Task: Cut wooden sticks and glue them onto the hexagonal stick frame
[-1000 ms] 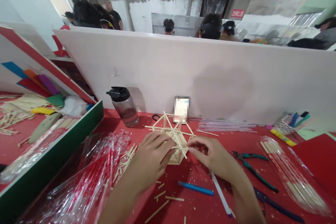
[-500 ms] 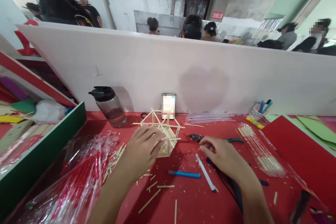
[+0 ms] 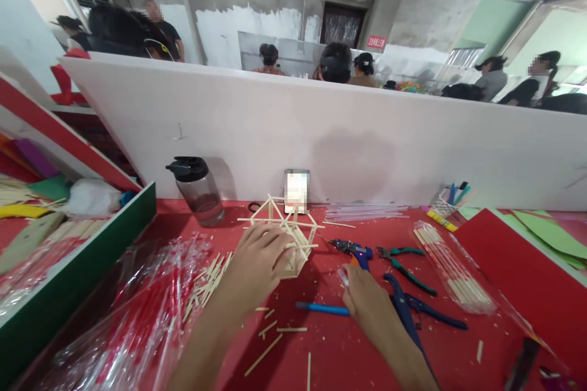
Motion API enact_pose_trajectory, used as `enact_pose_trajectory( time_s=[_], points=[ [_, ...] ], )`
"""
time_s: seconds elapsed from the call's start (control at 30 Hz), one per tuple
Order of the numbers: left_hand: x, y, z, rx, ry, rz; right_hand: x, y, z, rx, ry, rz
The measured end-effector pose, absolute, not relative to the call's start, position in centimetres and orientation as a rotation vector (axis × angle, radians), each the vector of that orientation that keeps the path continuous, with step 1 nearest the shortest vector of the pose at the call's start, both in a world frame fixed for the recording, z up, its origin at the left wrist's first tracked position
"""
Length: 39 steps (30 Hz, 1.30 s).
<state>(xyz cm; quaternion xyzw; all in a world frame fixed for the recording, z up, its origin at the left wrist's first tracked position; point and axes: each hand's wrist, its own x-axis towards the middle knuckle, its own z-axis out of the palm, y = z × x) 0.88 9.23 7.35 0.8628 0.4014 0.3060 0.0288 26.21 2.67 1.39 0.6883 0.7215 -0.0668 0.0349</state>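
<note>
In the head view my left hand (image 3: 259, 253) is closed on the near left side of a small house-like frame of thin wooden sticks (image 3: 300, 252), which stands on the red table. Its fingertips are partly hidden behind the sticks. My right hand (image 3: 364, 293) lies low over the table with its fingers closed round a white marker pen (image 3: 343, 277); only the pen's end shows. Just beyond that hand sits a blue glue gun (image 3: 360, 252), and a blue marker pen (image 3: 323, 308) lies to its left.
Green-handled pliers (image 3: 403, 264) and a dark blue cutter (image 3: 424, 305) lie to the right, before a bag of sticks (image 3: 452, 266). Cut sticks (image 3: 208, 281) are strewn at left near a green-walled box (image 3: 77, 275). A water bottle (image 3: 197, 192) and a phone (image 3: 297, 190) stand behind.
My right hand has moved left and down from beside the glue gun onto the white marker pen. The glue gun and pliers are now uncovered. My left hand stays at the stick frame.
</note>
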Motion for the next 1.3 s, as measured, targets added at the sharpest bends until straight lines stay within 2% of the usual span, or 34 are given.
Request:
enact_pose_trajectory(
  time_s=[0.1, 0.57, 0.9, 1.13, 1.3],
  points=[
    [1.2, 9.1, 7.2, 2.663, 1.257, 0.913, 25.8, 3.0, 1.2, 2.144, 2.322, -0.167],
    [1.3, 9.1, 6.8, 2.685, 1.251, 0.893, 24.5, 5.3, -0.3, 2.076, 2.160, -0.340],
    [0.9, 9.0, 7.2, 2.648, 1.233, 0.977, 24.1, 5.6, 2.0, 2.132, 2.120, -0.425],
    [0.8, 8.9, 7.4, 2.609, 1.230, 0.985, 26.8, 3.6, 6.7, 2.056, 2.164, -0.745],
    [0.9, 9.0, 7.2, 2.640, 1.227, 1.000, 28.5, 3.7, 10.7, 1.968, 2.468, -1.315]
  ],
)
